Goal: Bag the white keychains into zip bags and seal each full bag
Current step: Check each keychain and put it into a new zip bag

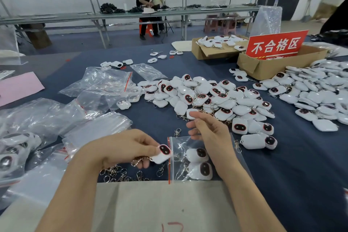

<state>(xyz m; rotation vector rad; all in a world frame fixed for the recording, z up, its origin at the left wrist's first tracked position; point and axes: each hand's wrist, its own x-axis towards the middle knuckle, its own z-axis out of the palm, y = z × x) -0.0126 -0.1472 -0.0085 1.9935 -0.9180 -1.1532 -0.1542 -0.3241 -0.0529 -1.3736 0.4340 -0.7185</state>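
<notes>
Your keychain (162, 153) is a small white rounded-square shell with a dark oval face rimmed in red and a metal clasp hanging off it. Your left hand (124, 149) pinches it between thumb and curled fingers, face up, right at the red-striped mouth of the zip bag (179, 146), touching the opening's edge. Your right hand (209, 133) has its fingers curled on the bag's upper edge near the mouth and holds it, with the wrist lying over the bag.

The bag is clear, lying flat on the blue table cloth (291, 165), with two keychains inside, one above the other. Loose metal clasps (120, 173) lie under your left hand, beside a grey sheet (160, 203) at the near edge.

The big pile of keychains (207, 98) sits just beyond your right hand, and a second heap (316, 88) is off to the right. An open cardboard box (212, 52) at the back holds more keychains. A nearer box (267, 68) carries a red sign (276, 46). Empty clear bags (98, 84) spread on the left, and filled bags (17, 147) are at the far left.
</notes>
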